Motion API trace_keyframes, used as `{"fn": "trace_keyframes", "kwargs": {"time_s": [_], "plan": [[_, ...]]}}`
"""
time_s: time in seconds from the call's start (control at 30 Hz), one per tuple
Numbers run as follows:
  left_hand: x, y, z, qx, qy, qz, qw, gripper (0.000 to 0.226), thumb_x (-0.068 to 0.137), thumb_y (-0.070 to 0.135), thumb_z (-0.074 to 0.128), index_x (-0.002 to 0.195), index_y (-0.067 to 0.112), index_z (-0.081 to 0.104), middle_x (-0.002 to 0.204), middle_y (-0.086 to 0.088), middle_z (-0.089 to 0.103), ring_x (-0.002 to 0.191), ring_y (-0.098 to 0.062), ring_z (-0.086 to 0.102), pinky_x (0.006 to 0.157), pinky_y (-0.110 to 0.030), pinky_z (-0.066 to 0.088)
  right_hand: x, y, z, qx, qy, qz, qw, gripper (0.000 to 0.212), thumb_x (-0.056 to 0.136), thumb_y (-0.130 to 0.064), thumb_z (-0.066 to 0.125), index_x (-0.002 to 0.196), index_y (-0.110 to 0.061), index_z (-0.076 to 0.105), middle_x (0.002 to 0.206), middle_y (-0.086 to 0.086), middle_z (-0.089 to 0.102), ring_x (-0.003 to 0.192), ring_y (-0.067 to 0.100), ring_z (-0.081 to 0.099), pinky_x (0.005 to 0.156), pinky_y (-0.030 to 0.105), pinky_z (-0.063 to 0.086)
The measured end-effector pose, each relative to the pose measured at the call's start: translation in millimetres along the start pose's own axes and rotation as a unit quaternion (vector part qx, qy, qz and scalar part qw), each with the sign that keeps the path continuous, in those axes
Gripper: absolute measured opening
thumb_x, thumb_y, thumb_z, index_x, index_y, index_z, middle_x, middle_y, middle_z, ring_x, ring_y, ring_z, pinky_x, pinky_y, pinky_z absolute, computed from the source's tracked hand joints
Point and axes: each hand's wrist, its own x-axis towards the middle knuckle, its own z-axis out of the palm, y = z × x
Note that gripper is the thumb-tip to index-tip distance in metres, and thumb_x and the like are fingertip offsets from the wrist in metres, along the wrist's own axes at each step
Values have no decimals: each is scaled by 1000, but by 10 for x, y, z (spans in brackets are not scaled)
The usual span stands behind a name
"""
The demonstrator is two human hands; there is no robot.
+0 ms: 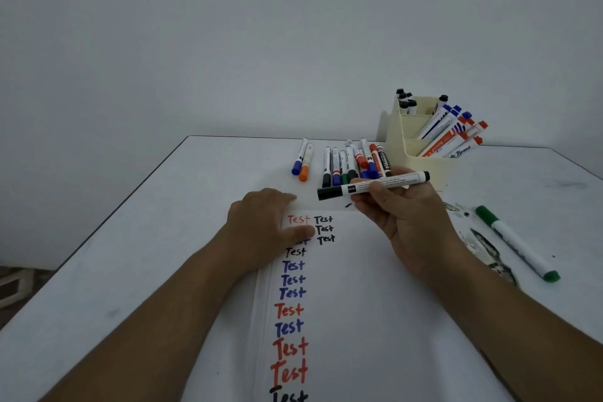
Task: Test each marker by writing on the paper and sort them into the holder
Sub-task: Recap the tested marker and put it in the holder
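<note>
My right hand (409,222) holds a capped black marker (375,184) level above the top of the white paper (352,297). My left hand (266,225) lies flat on the paper's upper left part, fingers spread, covering part of the writing. The paper carries a column of "Test" in red, blue and black, and a short second column in black. A cream holder (412,148) stands at the back right with black markers in its rear compartment and blue and red ones leaning in the front ones. Several loose markers (350,163) lie in a row beyond the paper.
A blue and an orange marker (302,160) lie apart, left of the row. A green marker (515,240) lies on the table at the right beside dark ink smears. The table's left edge runs diagonally, with floor below it.
</note>
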Motion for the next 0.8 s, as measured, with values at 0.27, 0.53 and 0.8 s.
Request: {"fn": "trace_keyframes", "kwargs": {"time_s": [0.27, 0.53, 0.8], "plan": [[16, -25, 21, 5, 3, 3, 1000, 69, 79, 78, 56, 135, 38, 52, 130, 10, 52, 118, -12, 45, 102, -33, 40, 111, -340, -29, -179, 70, -69, 979, 61, 92, 6, 66, 135, -20, 31, 93, 15, 76, 85, 29, 77, 77, 40, 64], [30, -57, 36, -24, 14, 4, 1000, 60, 77, 76, 61, 123, 38, 58, 120, 14, 56, 108, -8, 49, 96, -33, 45, 633, -1178, -157, -386, 101, -165, 902, 52, 99, -9, 59, 136, -29, 28, 87, 13, 76, 72, 24, 76, 75, 33, 63], [67, -82, 61, -28, 23, -1, 999, 49, 84, 72, 56, 120, 39, 58, 116, 15, 55, 110, -10, 50, 97, -35, 43, 1308, -1621, -340, -584, 137, -266, 754, 34, 102, -16, 43, 134, -21, 31, 93, 12, 62, 86, 35, 71, 81, 57, 59]]}}
